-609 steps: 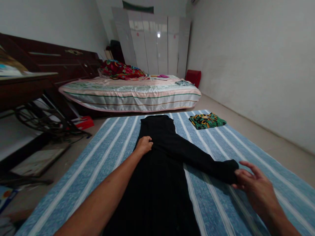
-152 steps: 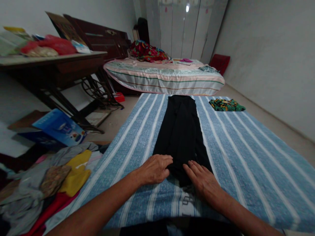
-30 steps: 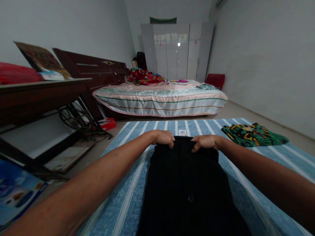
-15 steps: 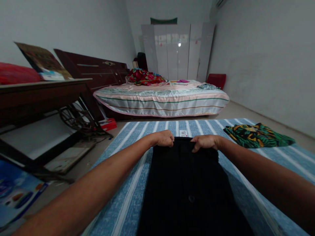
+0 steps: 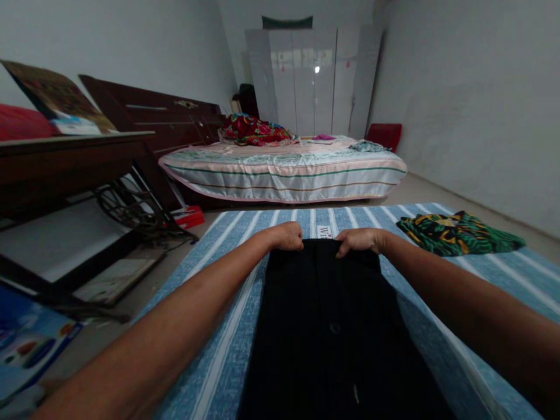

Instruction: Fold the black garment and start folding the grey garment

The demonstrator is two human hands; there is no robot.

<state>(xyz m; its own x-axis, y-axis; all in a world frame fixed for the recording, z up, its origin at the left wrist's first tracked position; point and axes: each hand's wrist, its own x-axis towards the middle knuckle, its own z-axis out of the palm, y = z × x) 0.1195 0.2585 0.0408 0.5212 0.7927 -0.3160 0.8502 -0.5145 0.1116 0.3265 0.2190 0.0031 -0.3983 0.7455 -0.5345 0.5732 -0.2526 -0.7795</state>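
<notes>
A black button-front garment [image 5: 319, 303] lies lengthwise over a blue and white striped mattress [image 5: 227, 315], its near end running out of view. One dark button shows on its middle strip, with a small pale mark nearer to me. My left hand [image 5: 289, 236] is closed on the far edge, left of the middle. Gripping the same edge to the right is my right hand [image 5: 356, 240], thumb on top and fingers tucked behind. Between the two hands the edge runs fairly straight. Beyond it, a white label with printed letters [image 5: 322, 231] shows on the mattress.
To the right rests a folded green, black and yellow patterned cloth [image 5: 459, 233]. A bed [image 5: 284, 175] stands beyond the mattress. On the left are a sewing-machine table [image 5: 79, 143] with an iron wheel, a red box [image 5: 188, 217] and a blue printed box [image 5: 30, 338].
My view has shifted slightly, so the surroundings sit a little higher. Both hands keep their hold on the far edge. A pale mark now shows low on the garment.
</notes>
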